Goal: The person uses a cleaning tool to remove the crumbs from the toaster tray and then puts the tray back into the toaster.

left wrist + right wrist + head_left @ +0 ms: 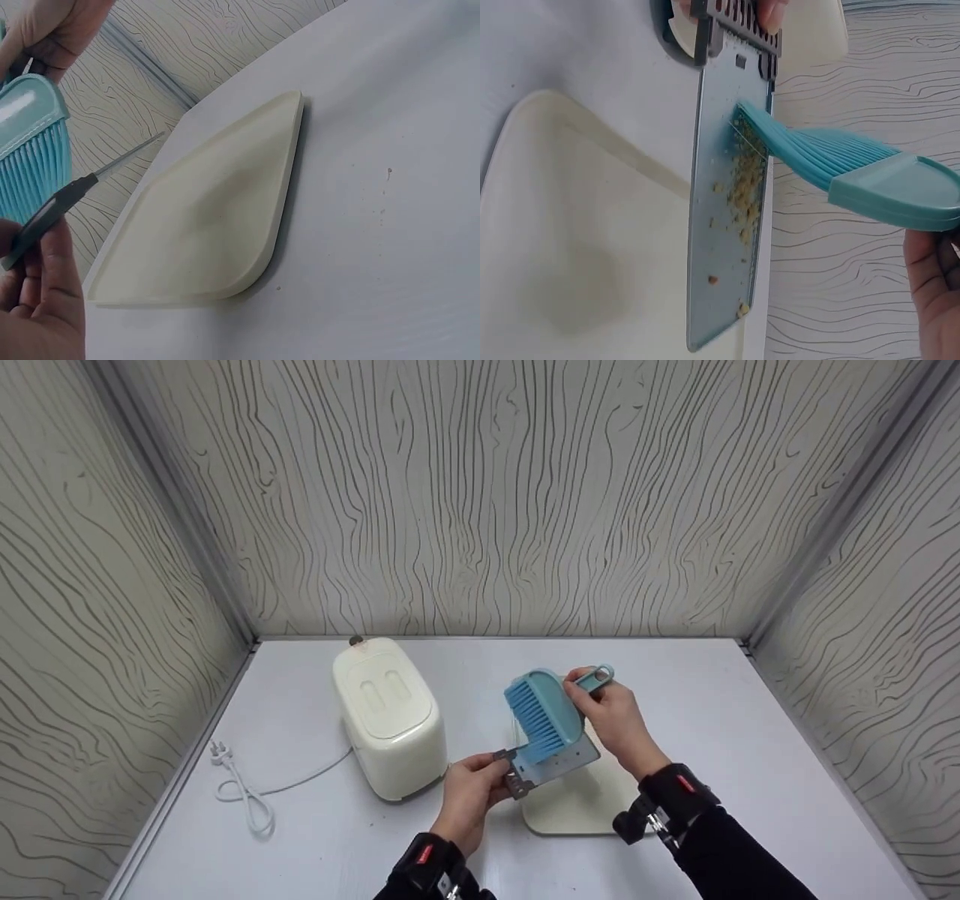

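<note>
My left hand (pixel 469 795) grips the dark handle end of a thin metal crumb tray (pixel 566 763), holding it up off the table. In the right wrist view, yellowish-brown crumbs (pixel 742 199) lie scattered along the metal, mostly by one long edge. With its handle in my right hand (pixel 611 720), a blue-green brush (pixel 556 705) touches the tray, and its bristles (pixel 802 150) bend against the surface near the handle end. Beneath them a shallow cream tray (pixel 225 202) with rounded corners rests on the table; the left wrist view shows the crumb tray edge-on above it.
A cream toaster (pixel 390 720) with a flat cover over its top stands left of my hands. Its white cord (pixel 322 769) runs left to a three-pin plug (pixel 220 752) on the white table (pixel 337 847). Wood-grain panels (pixel 480 495) enclose the back and sides.
</note>
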Tool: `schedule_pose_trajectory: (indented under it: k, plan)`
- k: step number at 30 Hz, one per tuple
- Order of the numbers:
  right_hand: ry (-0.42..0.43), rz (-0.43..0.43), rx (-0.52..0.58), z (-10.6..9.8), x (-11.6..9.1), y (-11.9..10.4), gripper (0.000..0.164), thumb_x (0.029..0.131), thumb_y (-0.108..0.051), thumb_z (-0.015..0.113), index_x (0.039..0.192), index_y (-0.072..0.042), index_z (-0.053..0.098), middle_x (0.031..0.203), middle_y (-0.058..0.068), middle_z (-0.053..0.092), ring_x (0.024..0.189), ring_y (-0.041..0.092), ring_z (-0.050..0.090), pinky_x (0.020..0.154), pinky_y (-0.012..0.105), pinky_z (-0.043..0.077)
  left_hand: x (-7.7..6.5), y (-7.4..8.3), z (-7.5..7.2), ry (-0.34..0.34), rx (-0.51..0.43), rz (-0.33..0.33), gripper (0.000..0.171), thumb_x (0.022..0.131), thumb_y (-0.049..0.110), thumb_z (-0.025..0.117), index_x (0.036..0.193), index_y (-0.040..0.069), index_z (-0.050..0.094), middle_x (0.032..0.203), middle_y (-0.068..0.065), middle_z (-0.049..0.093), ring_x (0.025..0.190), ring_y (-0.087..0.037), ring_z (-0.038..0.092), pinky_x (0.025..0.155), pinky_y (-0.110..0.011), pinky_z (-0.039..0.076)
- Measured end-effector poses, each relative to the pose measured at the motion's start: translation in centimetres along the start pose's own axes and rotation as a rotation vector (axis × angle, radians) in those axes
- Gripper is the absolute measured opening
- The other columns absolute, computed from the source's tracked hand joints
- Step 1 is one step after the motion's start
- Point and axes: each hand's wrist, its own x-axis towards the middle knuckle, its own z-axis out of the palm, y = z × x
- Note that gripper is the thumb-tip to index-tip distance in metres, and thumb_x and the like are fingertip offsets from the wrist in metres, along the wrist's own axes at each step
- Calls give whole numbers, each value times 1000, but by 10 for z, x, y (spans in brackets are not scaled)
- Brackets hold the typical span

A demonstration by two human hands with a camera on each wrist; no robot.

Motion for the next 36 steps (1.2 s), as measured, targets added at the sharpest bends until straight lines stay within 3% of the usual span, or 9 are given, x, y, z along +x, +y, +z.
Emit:
schedule_pose_trajectory:
  k: [7, 16, 29, 36]
  plan:
    - [39, -12, -62, -15, 5, 13, 36, 105, -35, 59, 127, -6, 63, 130, 17, 66, 122, 33, 63, 100, 53, 53, -2, -1, -2, -3, 29, 4, 32, 94, 9, 66, 122, -6, 62, 102, -15, 73, 81, -18, 72, 79, -32, 61]
    - [71, -79, -177, -30, 10, 25, 33, 106, -29, 57, 125, -3, 64, 128, 20, 68, 122, 36, 64, 100, 55, 53, -2, 0, -1, 8, 15, 36, 29, 92, 6, 66, 117, -8, 64, 93, -13, 72, 73, -15, 71, 73, -30, 61]
    - [89, -60, -180, -33, 11, 31, 33, 106, -27, 56, 127, -1, 63, 131, 22, 65, 124, 39, 62, 102, 55, 50, -3, -2, -3, -2, 6, 52, 27, 93, 7, 67, 116, -8, 64, 92, -13, 72, 72, -17, 72, 73, -32, 62]
    - [127, -82, -190, -34, 10, 31, 31, 106, -26, 57, 125, -2, 64, 127, 22, 68, 119, 37, 65, 99, 55, 53, -1, -3, -3, 17, 25, 30, 30, 91, 7, 68, 118, -7, 64, 95, -14, 72, 74, -17, 71, 74, -32, 61]
